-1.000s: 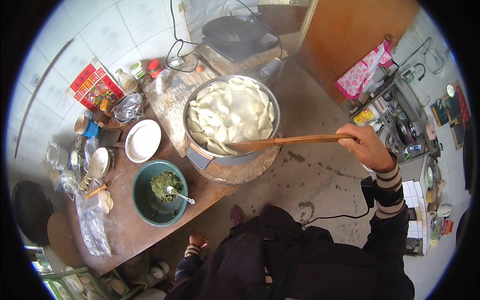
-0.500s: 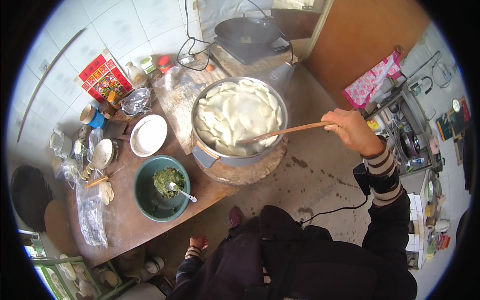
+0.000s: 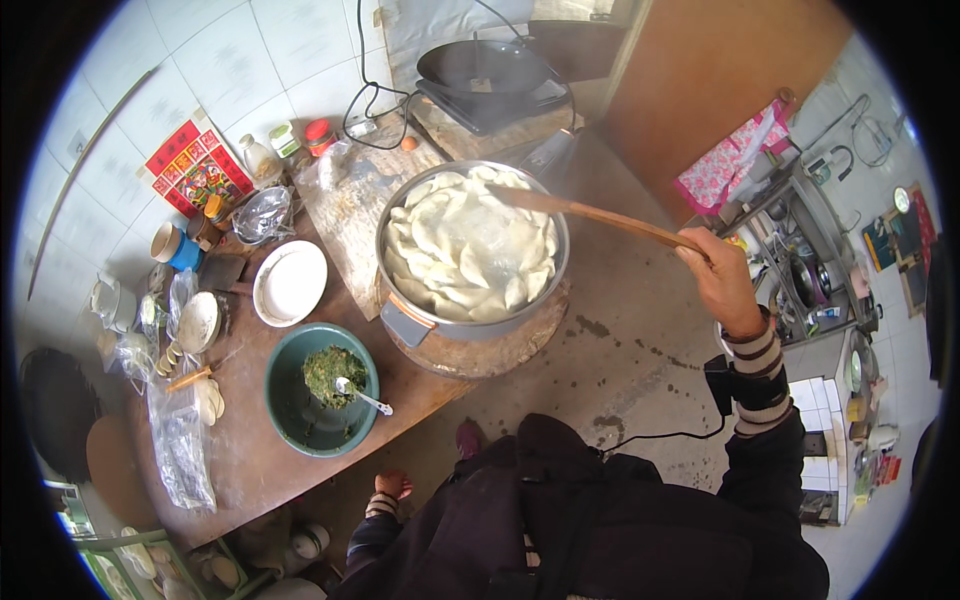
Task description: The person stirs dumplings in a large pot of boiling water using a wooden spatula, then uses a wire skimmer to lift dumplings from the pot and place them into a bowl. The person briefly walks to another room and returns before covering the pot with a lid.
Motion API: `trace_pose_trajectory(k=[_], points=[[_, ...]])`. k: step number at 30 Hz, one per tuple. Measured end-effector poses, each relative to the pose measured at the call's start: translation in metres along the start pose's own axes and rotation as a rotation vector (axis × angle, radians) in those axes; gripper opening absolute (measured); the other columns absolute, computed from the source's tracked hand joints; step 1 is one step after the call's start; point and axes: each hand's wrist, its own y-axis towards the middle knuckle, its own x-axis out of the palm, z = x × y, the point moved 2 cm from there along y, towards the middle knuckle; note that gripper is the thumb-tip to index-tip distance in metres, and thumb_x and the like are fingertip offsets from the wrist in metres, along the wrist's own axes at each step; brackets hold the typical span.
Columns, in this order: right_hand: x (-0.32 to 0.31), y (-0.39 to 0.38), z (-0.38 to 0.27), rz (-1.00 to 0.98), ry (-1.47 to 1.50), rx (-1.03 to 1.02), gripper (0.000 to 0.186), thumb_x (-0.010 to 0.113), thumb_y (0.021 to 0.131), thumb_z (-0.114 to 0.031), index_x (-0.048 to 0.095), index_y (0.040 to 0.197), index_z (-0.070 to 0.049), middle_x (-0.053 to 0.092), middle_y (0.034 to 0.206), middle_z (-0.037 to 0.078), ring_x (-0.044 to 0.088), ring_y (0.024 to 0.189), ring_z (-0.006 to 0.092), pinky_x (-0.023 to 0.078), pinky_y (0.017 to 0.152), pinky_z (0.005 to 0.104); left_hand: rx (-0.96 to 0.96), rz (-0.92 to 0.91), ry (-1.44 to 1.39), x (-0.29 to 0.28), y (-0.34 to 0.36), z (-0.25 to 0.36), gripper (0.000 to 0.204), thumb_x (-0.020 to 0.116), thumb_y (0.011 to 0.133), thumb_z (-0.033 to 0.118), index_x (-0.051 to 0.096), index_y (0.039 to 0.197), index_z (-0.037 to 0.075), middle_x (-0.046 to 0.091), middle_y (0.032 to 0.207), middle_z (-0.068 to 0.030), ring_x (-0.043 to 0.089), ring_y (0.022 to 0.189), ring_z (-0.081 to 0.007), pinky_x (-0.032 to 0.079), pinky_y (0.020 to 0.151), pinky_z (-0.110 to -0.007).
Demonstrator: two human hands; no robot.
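My right hand (image 3: 722, 282) grips the handle of a long wooden spatula (image 3: 610, 216). The spatula's flat blade is raised over the far part of a steaming grey pot (image 3: 409, 322). Many pale dumplings (image 3: 470, 262) crowd the pot, some overlapping. My left hand (image 3: 394, 485) hangs low beside my body, below the table edge, its fingers curled with nothing seen in them. Left of the pot, a teal bowl (image 3: 283, 405) holds chopped green filling (image 3: 330, 375) with a metal spoon (image 3: 366, 397) in it. Behind that lies a white bowl (image 3: 290, 284).
The pot stands on a round wooden board (image 3: 530, 343) at the edge of the brown table (image 3: 250, 478). A rolling pin (image 3: 189, 379), dough wrappers (image 3: 209, 401), a cleaver (image 3: 222, 272) and plastic bags (image 3: 183, 450) lie at the left. A black wok (image 3: 488, 66) sits at the back.
My right hand has lifted the spatula out from among the dumplings, and its blade now hangs above the pot's far side. The dumplings have shifted and steam rises. My left hand stays low.
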Motion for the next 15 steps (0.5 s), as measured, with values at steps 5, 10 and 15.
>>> trace_pose_trajectory(k=[5,10,15], points=[[0.032,0.014,0.022,0.154,-0.048,-0.104,0.013,0.06,0.086,-0.008,0.058,0.096,0.001,0.059,0.081,0.017,0.057,0.07,0.0337,0.045,0.062,0.0341,-0.011,-0.029,-0.008,-0.005,0.003,0.005,0.016,0.058,0.077,0.022,0.064,0.073,0.008,0.062,0.067,-0.0083,0.061,0.06,-0.025,0.047,0.05,-0.036],[0.053,0.055,0.034,0.102,-0.054,-0.239,0.014,0.06,0.086,-0.008,0.057,0.098,-0.001,0.059,0.083,0.017,0.058,0.078,0.0373,0.046,0.065,0.0382,0.028,0.015,0.005,-0.007,0.0,-0.002,0.016,0.058,0.078,0.022,0.064,0.073,0.008,0.062,0.067,-0.0083,0.061,0.06,-0.0248,0.047,0.049,-0.036],[0.063,0.097,0.042,0.022,-0.088,-0.301,0.014,0.059,0.087,-0.01,0.058,0.097,0.0,0.058,0.084,0.017,0.056,0.076,0.0358,0.045,0.066,0.0375,0.048,0.046,-0.013,-0.008,-0.007,-0.021,0.016,0.057,0.079,0.021,0.063,0.074,0.008,0.061,0.067,-0.0084,0.06,0.059,-0.0245,0.047,0.048,-0.036]])
